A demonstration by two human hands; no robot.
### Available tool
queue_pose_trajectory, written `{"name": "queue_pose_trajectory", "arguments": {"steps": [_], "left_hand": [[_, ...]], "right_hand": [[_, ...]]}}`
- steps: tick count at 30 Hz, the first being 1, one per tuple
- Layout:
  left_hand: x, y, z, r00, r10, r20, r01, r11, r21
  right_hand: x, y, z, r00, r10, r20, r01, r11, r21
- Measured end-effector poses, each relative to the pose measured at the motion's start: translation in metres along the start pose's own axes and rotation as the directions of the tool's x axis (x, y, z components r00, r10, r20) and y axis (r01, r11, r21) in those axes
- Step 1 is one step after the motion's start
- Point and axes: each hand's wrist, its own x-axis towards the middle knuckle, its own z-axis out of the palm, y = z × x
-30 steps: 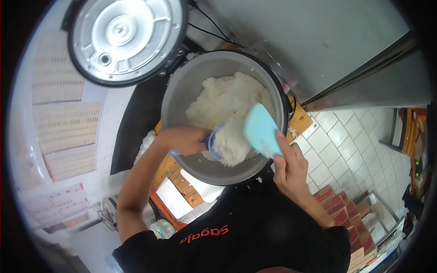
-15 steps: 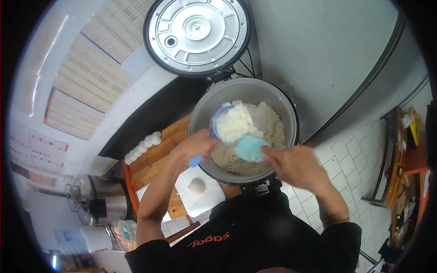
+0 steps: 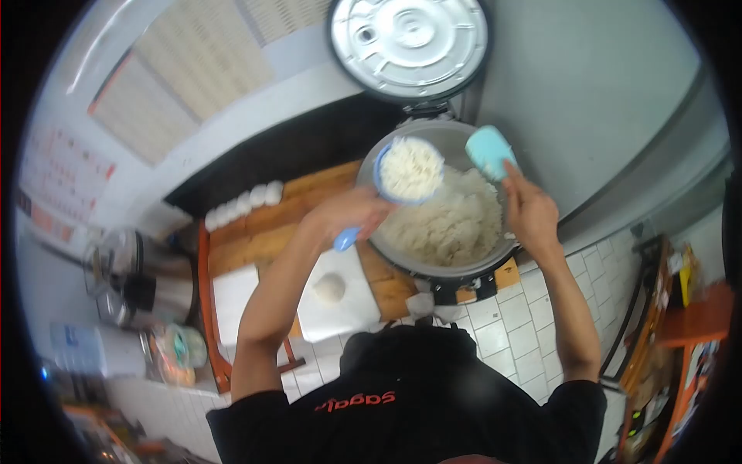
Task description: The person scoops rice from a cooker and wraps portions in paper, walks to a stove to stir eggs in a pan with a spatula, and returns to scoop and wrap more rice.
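My left hand (image 3: pixel 354 214) is closed round the handle of a blue scoop (image 3: pixel 378 172), heaped with white rice (image 3: pixel 412 168), above the left side of the rice cooker pot (image 3: pixel 379 241). A turquoise rice paddle (image 3: pixel 487 148) is gripped in my right hand (image 3: pixel 532 210), its blade raised over the pot's far right rim. More cooked rice (image 3: pixel 456 220) lies inside the pot. The cooker's round metal lid (image 3: pixel 410 35) stands tipped back behind it. On the table to the left, a rounded mound of rice (image 3: pixel 330 288) rests on a white paper sheet (image 3: pixel 340 321).
The wooden table (image 3: pixel 251 243) bears a row of several small white bundles (image 3: pixel 243 203) along its back edge and a second white sheet (image 3: pixel 236 298). A steel appliance (image 3: pixel 166 278) stands far left, near a jar (image 3: pixel 178 348). A grey fridge (image 3: pixel 595 85) borders the pot on the right.
The paddle has moved away from the scoop, up and right to the pot's far rim. The scoop has risen slightly, and its rice is now heaped within it. The camera view has shifted.
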Motion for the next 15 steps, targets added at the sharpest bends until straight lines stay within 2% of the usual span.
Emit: {"name": "queue_pose_trajectory", "arguments": {"steps": [1, 2, 5, 6, 9, 10, 11, 12, 13, 15], "left_hand": [[-0.005, -0.009, 0.001, 0.999, 0.004, -0.051, -0.008, 0.997, -0.079], [-0.006, -0.017, -0.002, 1.000, 0.009, -0.019, -0.013, 0.980, -0.200], [-0.023, -0.055, -0.016, 0.996, 0.093, -0.011, -0.087, 0.872, -0.481], [-0.033, -0.072, -0.023, 0.995, 0.093, -0.037, -0.100, 0.865, -0.492], [-0.072, -0.131, -0.029, 0.971, 0.083, -0.223, -0.203, 0.778, -0.595], [-0.088, -0.153, -0.026, 0.957, 0.070, -0.282, -0.239, 0.743, -0.626], [-0.104, -0.174, -0.025, 0.954, 0.103, -0.283, -0.274, 0.685, -0.675], [-0.117, -0.200, -0.026, 0.945, 0.088, -0.315, -0.312, 0.533, -0.786], [-0.127, -0.230, -0.031, 0.936, 0.077, -0.344, -0.347, 0.365, -0.864], [-0.156, -0.296, -0.043, 0.817, -0.050, -0.575, -0.558, 0.184, -0.809]], "right_hand": [[-0.002, -0.021, -0.009, 0.998, 0.004, -0.057, 0.004, 0.989, 0.149], [-0.007, -0.051, -0.009, 0.999, -0.022, -0.049, 0.035, 0.961, 0.274], [-0.032, -0.083, 0.028, 0.993, -0.078, 0.093, 0.069, 0.993, 0.099], [-0.029, -0.087, 0.030, 0.970, 0.058, 0.236, -0.065, 0.998, 0.022], [-0.028, -0.169, 0.047, 0.992, -0.054, 0.116, 0.006, 0.923, 0.384], [-0.037, -0.211, 0.057, 0.972, -0.182, 0.148, 0.115, 0.919, 0.377], [-0.050, -0.232, 0.090, 0.870, -0.442, 0.220, 0.379, 0.883, 0.277], [-0.060, -0.276, 0.105, 0.834, -0.293, 0.467, 0.227, 0.955, 0.192], [-0.066, -0.298, 0.124, 0.816, -0.385, 0.431, 0.275, 0.914, 0.297], [-0.078, -0.332, 0.164, 0.816, -0.473, 0.332, 0.222, 0.787, 0.576]]}}
